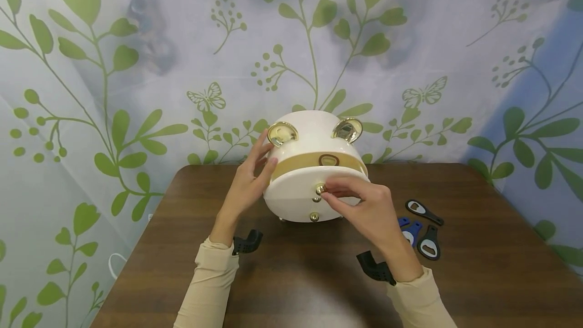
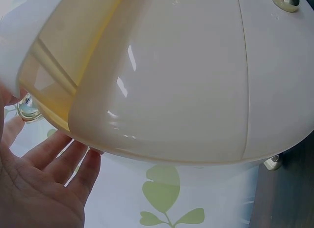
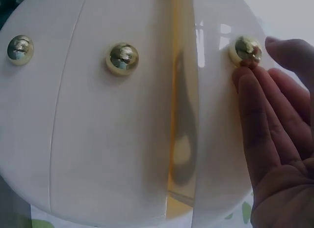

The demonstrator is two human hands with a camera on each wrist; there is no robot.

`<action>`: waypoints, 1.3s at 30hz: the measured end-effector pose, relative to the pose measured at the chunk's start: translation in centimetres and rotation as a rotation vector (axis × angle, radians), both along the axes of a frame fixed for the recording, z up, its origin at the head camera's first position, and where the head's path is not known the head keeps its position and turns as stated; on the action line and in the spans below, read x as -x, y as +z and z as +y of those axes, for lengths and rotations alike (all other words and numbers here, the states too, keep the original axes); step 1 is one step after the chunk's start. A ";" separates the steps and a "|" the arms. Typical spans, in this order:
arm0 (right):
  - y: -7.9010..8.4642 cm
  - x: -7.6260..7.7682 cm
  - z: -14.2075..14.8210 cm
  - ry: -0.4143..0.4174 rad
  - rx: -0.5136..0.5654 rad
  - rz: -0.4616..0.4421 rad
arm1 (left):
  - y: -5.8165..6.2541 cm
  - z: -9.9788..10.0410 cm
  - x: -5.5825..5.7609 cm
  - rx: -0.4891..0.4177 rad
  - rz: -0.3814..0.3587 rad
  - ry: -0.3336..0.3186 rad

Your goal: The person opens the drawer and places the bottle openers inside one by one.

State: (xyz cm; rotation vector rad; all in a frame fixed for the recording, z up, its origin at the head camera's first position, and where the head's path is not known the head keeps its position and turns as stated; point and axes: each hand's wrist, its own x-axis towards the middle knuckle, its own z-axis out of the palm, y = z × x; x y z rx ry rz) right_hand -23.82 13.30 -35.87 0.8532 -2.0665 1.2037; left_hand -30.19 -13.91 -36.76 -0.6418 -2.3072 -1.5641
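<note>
R hand (image 1: 371, 201) pinches round gold knob (image 1: 320, 189) of part-open top drawer (image 1: 291, 186), grip nearly closed; L hand (image 1: 246, 183), fingers spread, touches L side of glossy white rounded cabinet (image 1: 311, 128) on dk brown wood table (image 1: 291, 277). Sliding drawer seems the current step; next move prob. needs steady, level guidance.

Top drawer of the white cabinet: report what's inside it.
Inside the top drawer, a dark-rimmed, rounded item shows above the front panel. In the head view, that panel covers whatever may lie lower.
</note>
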 end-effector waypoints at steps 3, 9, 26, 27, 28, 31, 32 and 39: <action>-0.1 0.0 -0.2 -0.012 -0.011 0.016 | 0.0 0.0 0.0 0.001 -0.001 0.003; -0.2 0.1 -0.3 -0.026 -0.023 0.038 | -0.1 -0.1 0.1 -0.005 -0.004 0.003; -0.7 0.9 -1.1 -0.091 0.019 0.112 | 0.0 0.0 0.1 0.007 0.032 0.011; -0.8 1.0 -1.2 -0.094 0.027 0.115 | 0.0 0.0 0.1 0.008 0.031 0.010; -0.9 1.1 -1.2 -0.101 0.032 0.122 | 0.0 0.0 0.1 0.010 0.031 0.012; -1.2 1.4 -1.4 -0.114 0.044 0.132 | 0.0 0.0 0.0 0.009 0.031 0.010; -1.3 1.5 -1.5 -0.119 0.047 0.136 | 0.0 0.0 0.0 0.009 0.032 0.010; -1.5 1.8 -1.7 -0.148 0.057 0.141 | 0.0 -0.1 -0.1 -0.005 0.032 0.003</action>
